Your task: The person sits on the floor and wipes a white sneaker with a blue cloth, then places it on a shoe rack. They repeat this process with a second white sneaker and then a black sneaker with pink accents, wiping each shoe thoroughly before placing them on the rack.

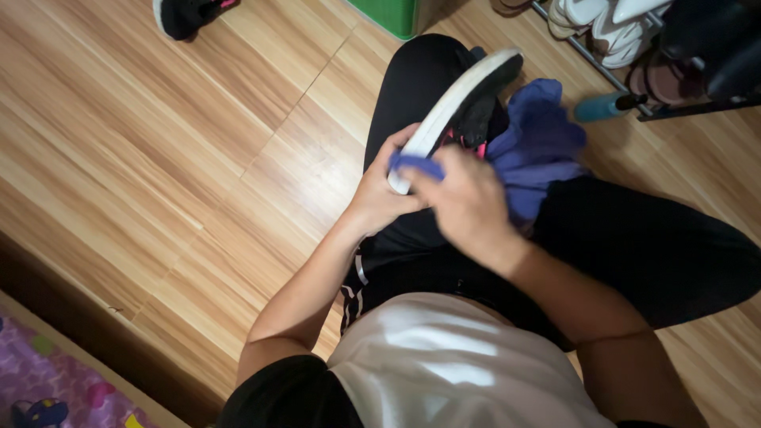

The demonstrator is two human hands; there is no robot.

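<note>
I sit on a wooden floor with a black shoe with a white sole and pink trim resting over my legs. My left hand grips the near end of the shoe from the left. My right hand presses a blue-purple cloth against the sole's near end. The cloth bunches up to the right of the shoe, over my black trousers.
A second black shoe lies on the floor at the top left. A green box stands at the top centre. A metal shoe rack with light shoes is at the top right, with a teal bottle beside it. A patterned mat shows at the bottom left.
</note>
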